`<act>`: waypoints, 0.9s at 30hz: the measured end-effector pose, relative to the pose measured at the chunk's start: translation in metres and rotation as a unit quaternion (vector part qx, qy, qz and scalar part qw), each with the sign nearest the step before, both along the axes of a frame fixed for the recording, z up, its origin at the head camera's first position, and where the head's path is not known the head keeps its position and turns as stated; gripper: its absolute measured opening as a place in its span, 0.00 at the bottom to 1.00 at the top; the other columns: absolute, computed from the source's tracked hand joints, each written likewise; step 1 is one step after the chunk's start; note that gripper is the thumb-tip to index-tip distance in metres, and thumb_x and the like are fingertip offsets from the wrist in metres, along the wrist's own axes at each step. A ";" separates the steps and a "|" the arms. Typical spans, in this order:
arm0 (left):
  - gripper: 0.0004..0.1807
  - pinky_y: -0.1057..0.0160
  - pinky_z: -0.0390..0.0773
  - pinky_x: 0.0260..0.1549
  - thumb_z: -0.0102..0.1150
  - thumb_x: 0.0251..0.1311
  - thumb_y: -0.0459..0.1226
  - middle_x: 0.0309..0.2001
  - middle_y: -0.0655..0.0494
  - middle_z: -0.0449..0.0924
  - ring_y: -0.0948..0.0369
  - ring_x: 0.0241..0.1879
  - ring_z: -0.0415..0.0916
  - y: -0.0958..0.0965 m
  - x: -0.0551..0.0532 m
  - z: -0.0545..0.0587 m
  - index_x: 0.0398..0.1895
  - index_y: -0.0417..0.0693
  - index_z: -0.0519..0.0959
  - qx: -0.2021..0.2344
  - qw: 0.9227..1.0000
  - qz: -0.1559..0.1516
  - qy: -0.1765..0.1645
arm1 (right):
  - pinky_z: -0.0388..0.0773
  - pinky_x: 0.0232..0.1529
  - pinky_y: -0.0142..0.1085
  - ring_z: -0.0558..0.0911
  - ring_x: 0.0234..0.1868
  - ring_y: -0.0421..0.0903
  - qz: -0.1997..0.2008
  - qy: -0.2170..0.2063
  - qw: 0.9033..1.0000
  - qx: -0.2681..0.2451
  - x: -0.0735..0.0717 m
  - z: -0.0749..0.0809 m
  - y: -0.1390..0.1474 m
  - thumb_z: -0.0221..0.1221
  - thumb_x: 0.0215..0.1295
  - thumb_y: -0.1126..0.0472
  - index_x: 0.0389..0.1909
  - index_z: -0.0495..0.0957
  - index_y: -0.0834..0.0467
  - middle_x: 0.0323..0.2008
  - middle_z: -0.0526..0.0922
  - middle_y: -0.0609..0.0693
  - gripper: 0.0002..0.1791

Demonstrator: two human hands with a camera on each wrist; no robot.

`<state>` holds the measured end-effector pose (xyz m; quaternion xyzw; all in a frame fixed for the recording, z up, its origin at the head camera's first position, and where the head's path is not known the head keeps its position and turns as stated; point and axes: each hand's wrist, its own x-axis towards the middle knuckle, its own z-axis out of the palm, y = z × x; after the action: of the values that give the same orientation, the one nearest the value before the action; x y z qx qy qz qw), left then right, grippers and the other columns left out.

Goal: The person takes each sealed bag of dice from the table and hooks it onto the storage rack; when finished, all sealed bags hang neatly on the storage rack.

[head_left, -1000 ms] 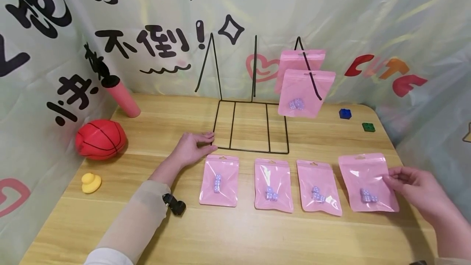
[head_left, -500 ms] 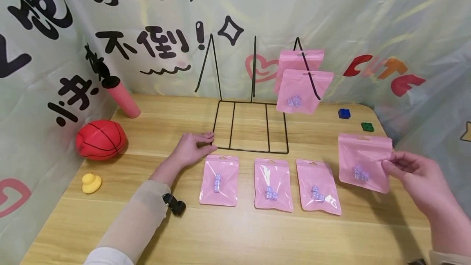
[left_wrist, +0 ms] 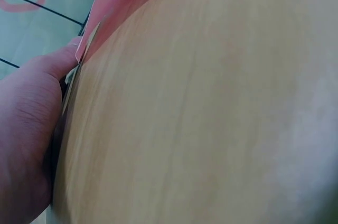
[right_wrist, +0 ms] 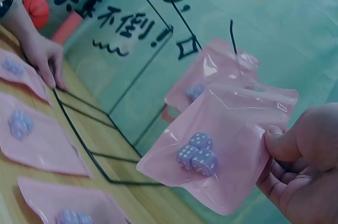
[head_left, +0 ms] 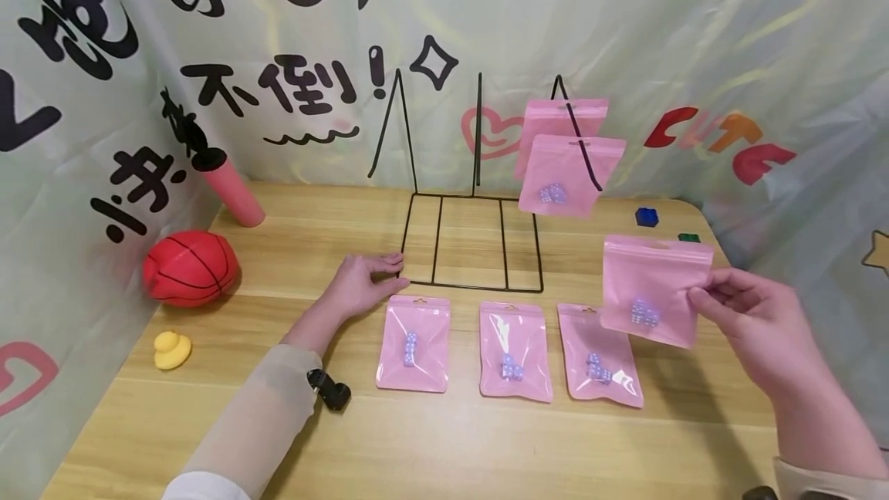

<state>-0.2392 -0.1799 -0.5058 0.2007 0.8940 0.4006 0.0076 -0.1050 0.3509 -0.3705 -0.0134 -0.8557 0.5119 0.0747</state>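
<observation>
Head view: right hand pinches pink bag, part-hiding tabletop bag; outstretched left hand touches rack.

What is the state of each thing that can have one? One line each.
Black wire rack: upright, loaded only at right
Two pink zip pouches: hanging on the rack
Three pink zip pouches: lying on the table
Held pink zip pouch: off the table, dice inside
Left hand: touching the rack's front left corner
Right hand: pinching the held pouch's edge

left hand: low, fingers extended | right hand: aloft, pinching
</observation>
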 end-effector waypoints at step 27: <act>0.21 0.51 0.69 0.71 0.76 0.64 0.46 0.64 0.54 0.81 0.52 0.67 0.77 0.002 0.002 0.004 0.55 0.45 0.88 0.001 1.000 0.008 -0.007 | 0.83 0.36 0.24 0.81 0.32 0.43 0.102 0.083 0.985 -0.111 -0.020 0.024 -0.093 0.64 0.70 0.77 0.43 0.83 0.70 0.34 0.86 0.50 0.04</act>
<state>-0.2371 -0.1781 -0.5018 0.1910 0.8953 0.4024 0.0102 -0.1249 0.2576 -0.3463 0.1082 -0.7812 0.6081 0.0905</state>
